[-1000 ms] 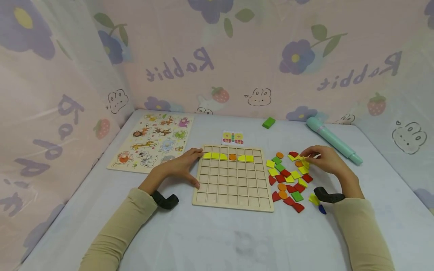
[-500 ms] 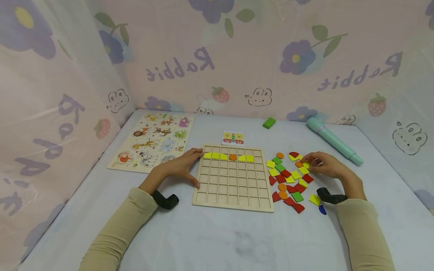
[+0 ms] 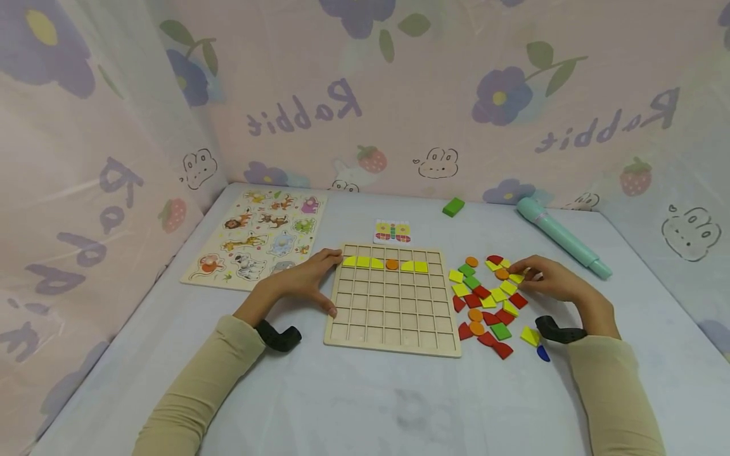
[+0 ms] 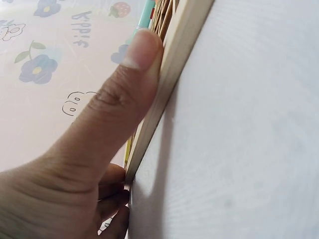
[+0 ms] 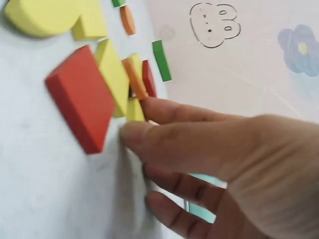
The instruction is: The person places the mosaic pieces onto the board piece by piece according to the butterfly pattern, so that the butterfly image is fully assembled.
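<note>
A wooden grid board (image 3: 375,318) lies in front of me, with yellow pieces (image 3: 362,261) and an orange disc (image 3: 392,265) in one row near its far side. My left hand (image 3: 301,280) rests along its left edge, thumb and fingers spread apart; the straight thumb (image 4: 124,89) presses on the board's side in the left wrist view. To the right, my right hand (image 3: 553,278) is at the scattered pieces. Its thumb and index finger pinch a small yellow piece (image 5: 134,109), partly hidden by the thumb. An orange disc (image 5: 134,77) and a red piece (image 5: 82,99) lie close by.
Loose red, yellow, green and orange pieces spread right of the board, with a blue piece (image 3: 544,353) nearest me. Behind the board lies a butterfly pattern card (image 3: 392,232). An animal puzzle (image 3: 265,240), a green block (image 3: 453,207) and a teal microphone-shaped object (image 3: 561,237) lie farther out.
My right hand has come slightly nearer and lower among the pieces, and a yellow piece and the orange disc by its fingertips have shifted a little. The left hand and board have stayed put.
</note>
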